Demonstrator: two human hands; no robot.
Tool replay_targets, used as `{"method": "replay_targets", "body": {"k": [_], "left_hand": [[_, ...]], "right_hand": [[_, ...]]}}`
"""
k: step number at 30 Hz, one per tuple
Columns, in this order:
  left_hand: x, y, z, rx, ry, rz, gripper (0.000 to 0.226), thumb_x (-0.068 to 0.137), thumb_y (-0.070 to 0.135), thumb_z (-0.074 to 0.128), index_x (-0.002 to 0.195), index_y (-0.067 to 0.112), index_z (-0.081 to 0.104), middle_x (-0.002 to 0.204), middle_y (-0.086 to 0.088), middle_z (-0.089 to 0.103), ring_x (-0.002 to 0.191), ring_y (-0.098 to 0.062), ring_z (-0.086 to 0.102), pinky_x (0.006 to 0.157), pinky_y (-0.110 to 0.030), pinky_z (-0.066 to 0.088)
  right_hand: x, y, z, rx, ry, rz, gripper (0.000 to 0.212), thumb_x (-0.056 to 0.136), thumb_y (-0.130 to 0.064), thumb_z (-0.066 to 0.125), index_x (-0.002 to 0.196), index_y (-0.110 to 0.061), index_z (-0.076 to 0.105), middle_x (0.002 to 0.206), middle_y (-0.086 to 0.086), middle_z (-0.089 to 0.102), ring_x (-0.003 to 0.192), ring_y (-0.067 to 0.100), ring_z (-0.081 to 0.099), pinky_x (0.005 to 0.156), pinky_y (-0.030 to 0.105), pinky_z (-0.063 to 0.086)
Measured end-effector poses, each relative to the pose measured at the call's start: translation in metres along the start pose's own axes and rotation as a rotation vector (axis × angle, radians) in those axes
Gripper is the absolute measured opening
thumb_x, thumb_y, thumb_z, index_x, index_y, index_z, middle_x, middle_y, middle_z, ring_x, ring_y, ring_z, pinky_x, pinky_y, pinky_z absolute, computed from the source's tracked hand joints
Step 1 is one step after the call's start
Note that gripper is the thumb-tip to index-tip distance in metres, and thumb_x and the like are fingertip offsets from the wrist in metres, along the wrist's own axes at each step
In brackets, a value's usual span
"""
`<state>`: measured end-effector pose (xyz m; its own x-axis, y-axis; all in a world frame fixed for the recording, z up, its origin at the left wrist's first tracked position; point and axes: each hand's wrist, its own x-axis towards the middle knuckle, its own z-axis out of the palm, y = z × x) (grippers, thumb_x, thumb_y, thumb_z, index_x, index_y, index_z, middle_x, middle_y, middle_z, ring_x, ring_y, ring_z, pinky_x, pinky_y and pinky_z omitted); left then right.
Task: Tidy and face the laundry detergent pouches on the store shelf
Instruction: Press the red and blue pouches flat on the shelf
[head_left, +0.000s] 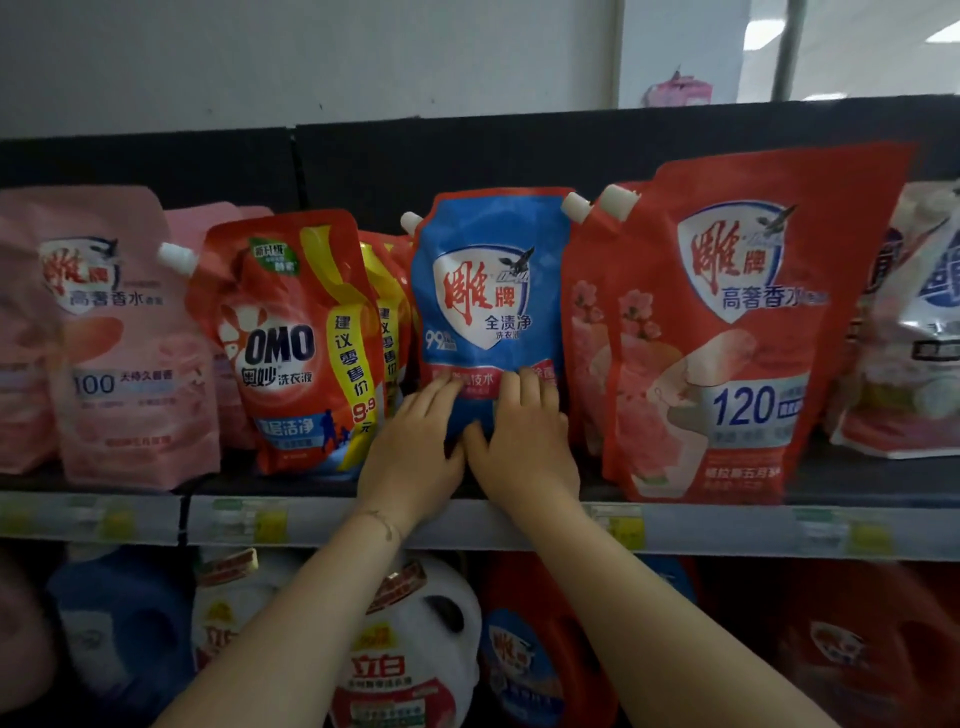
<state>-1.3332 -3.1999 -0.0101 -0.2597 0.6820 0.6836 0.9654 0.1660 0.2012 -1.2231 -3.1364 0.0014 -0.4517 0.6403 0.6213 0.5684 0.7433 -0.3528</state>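
blue pouch at 12 o'clock | our left hand and right hand pressed flat on its lower front, gripping nothing | we judged it soft, heavy: take its sides

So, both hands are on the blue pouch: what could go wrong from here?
1. The left hand and right hand press low on the blue pouch; its top might fold or tip forward past the shelf edge.
2. The big red pouch and the tilted OMO pouch crowd its sides; sliding it could knock either over.
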Motion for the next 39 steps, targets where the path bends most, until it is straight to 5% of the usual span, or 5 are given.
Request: {"method": "replay_targets", "body": {"k": [6, 20, 25, 29, 39], "left_hand": [[-0.006, 0.013, -0.004, 0.036, 0.164, 0.117, 0.034, 0.081, 0.017, 0.061, 0.113, 0.010, 0.058, 0.107, -0.006, 0.062, 0.095, -0.028, 0.060, 0.076, -0.040, 0.050], [0.013, 0.127, 0.025, -0.790, -0.284, 0.015, 0.113, 0.051, 0.054, 0.081, 0.135, 0.055, 0.005, 0.138, 0.011, 0.041, 0.121, -0.008, 0.051, 0.102, -0.038, 0.046], [0.021, 0.146, 0.030, -0.876, -0.164, -0.026, 0.115, 0.052, 0.048, 0.088, 0.137, 0.043, 0.010, 0.144, 0.008, 0.038, 0.129, -0.009, 0.042, 0.106, -0.030, 0.040], [0.030, 0.149, 0.028, -0.888, -0.145, -0.041, 0.117, 0.055, 0.024, 0.092, 0.141, 0.025, 0.013, 0.116, 0.028, 0.044, 0.111, 0.001, 0.047, 0.079, 0.002, 0.037], [0.034, 0.136, 0.024, -0.862, -0.116, -0.076, 0.097, 0.058, 0.003, 0.088, 0.132, 0.015, 0.026, 0.104, 0.013, 0.052, 0.078, 0.014, 0.060, 0.062, -0.001, 0.043]], "right_hand": [[-0.008, 0.003, -0.018, 0.147, -0.067, -0.042, 0.050, 0.093, -0.031, 0.049, 0.136, -0.012, 0.031, 0.146, 0.007, 0.030, 0.135, 0.026, 0.024, 0.108, 0.043, 0.032], [-0.068, 0.112, -0.106, -0.074, 0.332, -0.377, 0.027, 0.077, -0.011, 0.051, 0.101, -0.002, 0.061, 0.102, 0.015, 0.056, 0.090, 0.033, 0.053, 0.077, 0.040, 0.048], [-0.066, 0.152, -0.123, 0.059, 0.387, -0.043, 0.059, 0.079, -0.038, 0.069, 0.125, -0.013, 0.041, 0.114, 0.008, 0.048, 0.105, 0.027, 0.048, 0.084, 0.043, 0.049], [-0.060, 0.168, -0.130, 0.161, 0.262, 0.128, 0.104, 0.063, -0.055, 0.080, 0.143, -0.036, 0.015, 0.140, 0.004, 0.029, 0.129, 0.027, 0.035, 0.103, 0.047, 0.040], [-0.047, 0.147, -0.115, 0.318, 0.090, 0.183, 0.120, 0.074, -0.039, 0.078, 0.145, -0.042, -0.019, 0.146, 0.004, 0.026, 0.125, 0.024, 0.046, 0.090, 0.035, 0.044]]}}
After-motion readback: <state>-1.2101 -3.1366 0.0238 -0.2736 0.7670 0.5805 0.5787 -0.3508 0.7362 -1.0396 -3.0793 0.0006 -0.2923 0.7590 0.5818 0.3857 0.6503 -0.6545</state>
